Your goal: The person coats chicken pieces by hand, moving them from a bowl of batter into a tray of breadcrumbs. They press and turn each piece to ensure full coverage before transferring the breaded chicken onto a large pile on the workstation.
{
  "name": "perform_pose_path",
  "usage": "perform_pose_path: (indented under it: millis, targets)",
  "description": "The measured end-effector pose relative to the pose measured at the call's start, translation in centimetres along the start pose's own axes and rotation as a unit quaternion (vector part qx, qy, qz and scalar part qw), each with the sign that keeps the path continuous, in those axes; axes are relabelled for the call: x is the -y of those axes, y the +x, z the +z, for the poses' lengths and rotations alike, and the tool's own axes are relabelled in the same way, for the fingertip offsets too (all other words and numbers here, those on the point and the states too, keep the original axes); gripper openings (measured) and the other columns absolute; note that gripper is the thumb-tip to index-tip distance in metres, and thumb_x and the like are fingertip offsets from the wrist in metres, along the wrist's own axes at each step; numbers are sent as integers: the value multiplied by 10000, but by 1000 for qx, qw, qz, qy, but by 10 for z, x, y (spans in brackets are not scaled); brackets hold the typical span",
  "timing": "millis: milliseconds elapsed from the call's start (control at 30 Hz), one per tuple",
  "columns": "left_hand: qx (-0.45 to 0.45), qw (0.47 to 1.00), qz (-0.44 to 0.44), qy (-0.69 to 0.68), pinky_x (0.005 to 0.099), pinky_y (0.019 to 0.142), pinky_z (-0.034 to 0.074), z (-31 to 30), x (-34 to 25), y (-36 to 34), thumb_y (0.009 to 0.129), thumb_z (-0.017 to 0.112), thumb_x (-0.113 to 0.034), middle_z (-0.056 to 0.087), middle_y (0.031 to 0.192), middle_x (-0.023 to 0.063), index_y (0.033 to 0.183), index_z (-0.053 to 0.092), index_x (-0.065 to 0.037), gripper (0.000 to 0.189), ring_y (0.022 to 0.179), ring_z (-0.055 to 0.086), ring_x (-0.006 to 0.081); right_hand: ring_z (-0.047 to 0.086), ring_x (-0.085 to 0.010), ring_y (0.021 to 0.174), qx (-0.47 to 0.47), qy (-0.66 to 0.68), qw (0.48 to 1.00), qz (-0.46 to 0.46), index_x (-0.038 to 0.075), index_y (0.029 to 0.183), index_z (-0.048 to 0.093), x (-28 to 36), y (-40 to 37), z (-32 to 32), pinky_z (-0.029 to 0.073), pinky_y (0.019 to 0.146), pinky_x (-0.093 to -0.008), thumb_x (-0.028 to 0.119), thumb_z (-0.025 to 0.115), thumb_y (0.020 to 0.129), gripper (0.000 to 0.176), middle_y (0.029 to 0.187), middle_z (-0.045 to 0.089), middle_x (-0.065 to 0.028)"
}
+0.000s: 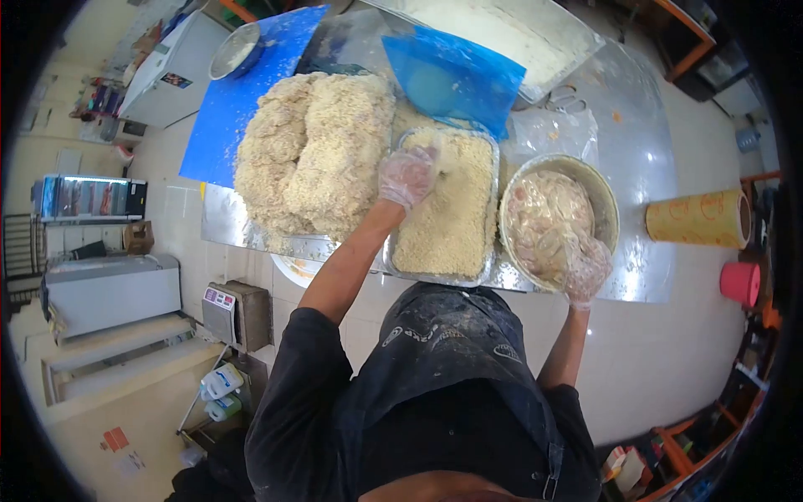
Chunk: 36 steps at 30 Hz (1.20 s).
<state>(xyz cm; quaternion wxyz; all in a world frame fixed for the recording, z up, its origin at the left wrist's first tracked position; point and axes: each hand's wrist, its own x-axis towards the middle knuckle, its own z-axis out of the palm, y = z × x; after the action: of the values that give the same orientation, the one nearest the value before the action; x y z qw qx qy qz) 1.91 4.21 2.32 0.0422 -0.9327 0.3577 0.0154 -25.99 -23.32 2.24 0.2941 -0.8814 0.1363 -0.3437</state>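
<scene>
Dark apron [452, 351], smeared with flour, fills the bottom of the head view, and both bare forearms reach forward from it to a shiny metal surface [644, 142].

The left hand [408, 176], in a thin clear glove, rests on the breadcrumbs [447, 222] at the far left corner of a rectangular metal tray [497, 180]. Its fingers are bent loosely down into the crumbs; whether they have hold of anything under them cannot be told.

The right hand [585, 268], gloved the same way, sits at the near rim of a round metal bowl [606, 197] just right of the tray, among pale, wet marinated pieces [539, 217]. Its fingers are curled, but the glove and the mix hide whether they grip a piece.

Left of the tray, touching it, a tall heap of breaded pieces [314, 155] is stacked up. Behind the heap lies a blue board [242, 92], and a blue plastic bag [456, 75] lies beyond the tray. At the right end of the surface lies a yellow roll [698, 217], with a red tub [740, 282] just past it.
</scene>
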Motion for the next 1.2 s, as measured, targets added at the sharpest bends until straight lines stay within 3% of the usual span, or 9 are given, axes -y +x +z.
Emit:
perform_pose_path:
  millis: [167, 267, 400, 800, 933, 1000, 1067, 1133, 1200]
  targets:
    - [-59, 994, -9, -95, 348, 736, 559, -87, 15, 15, 808, 627, -254, 700, 944, 128, 1204, 636, -86, 431, 809, 675, 246, 579, -345, 729, -20, -7, 1000, 22, 27, 859, 686, 1, 0, 6, 450, 696, -460, 98, 744, 732, 157, 774, 619, -141]
    - [83, 959, -51, -267, 312, 710, 563, -135, 44, 33, 786, 651, -202, 703, 953, 103, 1233, 626, -61, 470, 817, 662, 202, 579, -345, 722, -14, -8, 999, 33, 23, 842, 680, 7, 1, 4, 454, 690, -456, 87, 744, 741, 135, 765, 614, -144]
    - [32, 923, -37, -382, 286, 749, 561, -162, 97, 51, 772, 661, -149, 690, 970, 87, 1230, 636, -40, 472, 853, 643, 156, 583, -347, 709, -23, -18, 999, 44, 22, 825, 682, 8, 3, 5, 458, 675, -453, 75, 745, 747, 114, 746, 611, -147]
    - [-3, 849, -202, -488, 390, 681, 520, -115, 244, 85, 743, 703, -186, 679, 903, 104, 979, 685, -9, 295, 744, 604, 229, 615, -329, 853, 16, -39, 998, 39, 41, 976, 720, -10, -9, 5, 467, 794, -453, 194, 718, 760, 264, 907, 679, -129]
    - [61, 992, -105, 45, 448, 802, 535, -127, 229, 87, 786, 578, -276, 706, 961, 198, 1035, 692, -42, 361, 895, 676, 333, 616, -337, 1028, 16, -39, 999, -23, 19, 1116, 672, -35, -29, 7, 453, 942, -441, 290, 692, 783, 429, 1081, 683, -143]
    - [-73, 983, -161, 44, 454, 851, 522, -136, 206, 73, 813, 531, -299, 699, 1007, 208, 1049, 700, -66, 372, 1002, 665, 355, 564, -326, 1154, 33, -38, 997, -60, 10, 1226, 603, -66, -41, 19, 389, 1033, -435, 299, 685, 797, 524, 1203, 639, -148]
    - [-46, 982, -175, 55, 437, 914, 506, -157, 182, 70, 848, 544, -356, 677, 1100, 212, 1150, 659, -89, 419, 1056, 648, 357, 538, -326, 1204, 48, -59, 990, -120, 16, 1271, 576, -74, -31, 19, 361, 1067, -439, 283, 671, 803, 546, 1256, 614, -156]
    - [-259, 965, 11, 44, 422, 941, 496, -108, 208, 81, 902, 529, -416, 641, 1193, 210, 1257, 585, -67, 500, 1100, 623, 345, 539, -336, 1197, 109, -87, 986, -90, 35, 1265, 586, -37, 2, 11, 363, 1061, -446, 245, 649, 803, 511, 1254, 608, -169]
    - [-65, 997, -52, 1, 413, 958, 465, -102, 189, 86, 922, 537, -426, 633, 1232, 171, 1281, 561, -67, 509, 1146, 598, 319, 586, -341, 1129, 120, -129, 982, -67, 69, 1227, 625, -19, 32, 21, 414, 1011, -457, 205, 638, 784, 463, 1182, 643, -186]
